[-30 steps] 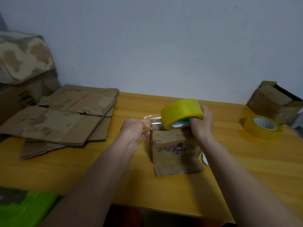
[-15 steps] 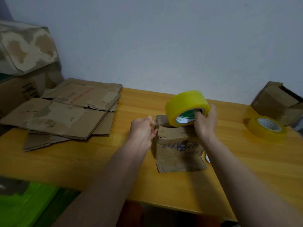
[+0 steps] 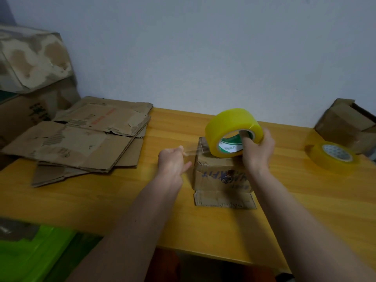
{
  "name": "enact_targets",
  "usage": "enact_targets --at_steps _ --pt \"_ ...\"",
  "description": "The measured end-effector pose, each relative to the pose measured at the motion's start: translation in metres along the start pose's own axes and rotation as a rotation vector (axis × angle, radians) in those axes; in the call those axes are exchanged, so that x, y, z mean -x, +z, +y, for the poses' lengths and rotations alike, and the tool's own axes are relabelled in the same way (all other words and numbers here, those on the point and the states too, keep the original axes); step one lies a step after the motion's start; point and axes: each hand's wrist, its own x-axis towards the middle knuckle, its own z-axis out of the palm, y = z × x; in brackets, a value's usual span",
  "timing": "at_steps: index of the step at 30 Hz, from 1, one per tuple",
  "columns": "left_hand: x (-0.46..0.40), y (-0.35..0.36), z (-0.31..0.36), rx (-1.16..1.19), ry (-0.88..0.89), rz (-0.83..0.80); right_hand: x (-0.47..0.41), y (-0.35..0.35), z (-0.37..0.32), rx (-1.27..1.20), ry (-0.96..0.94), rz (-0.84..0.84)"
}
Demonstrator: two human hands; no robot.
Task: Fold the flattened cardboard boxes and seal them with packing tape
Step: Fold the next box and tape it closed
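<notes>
Yellow tape roll (image 3: 227,127), brown box (image 3: 220,176), orange table (image 3: 101,204).

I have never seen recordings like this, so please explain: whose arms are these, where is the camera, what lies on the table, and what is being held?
There is no machine. A person wears one camera on the head, looking down at their own bare arms. The right hand grips a yellow tape roll over a small folded cardboard box. The left hand pinches the clear tape end pulled from it. On the wooden table also lie flattened cardboard boxes, a second tape roll and another folded box.
</notes>
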Motion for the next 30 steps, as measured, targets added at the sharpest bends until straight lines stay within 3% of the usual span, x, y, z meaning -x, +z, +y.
enact_targets --at_steps 16,27,30 --pt "-0.018 0.018 0.0 -0.042 0.05 -0.018 -0.003 -0.001 0.002 0.183 -0.035 -0.014" --pt "-0.049 0.021 -0.02 -0.249 0.02 0.012 -0.004 0.001 -0.002 0.422 -0.141 -0.062" --pt "-0.048 0.023 -0.031 -0.352 0.026 -0.047 -0.007 0.002 -0.002 0.465 -0.158 -0.082"
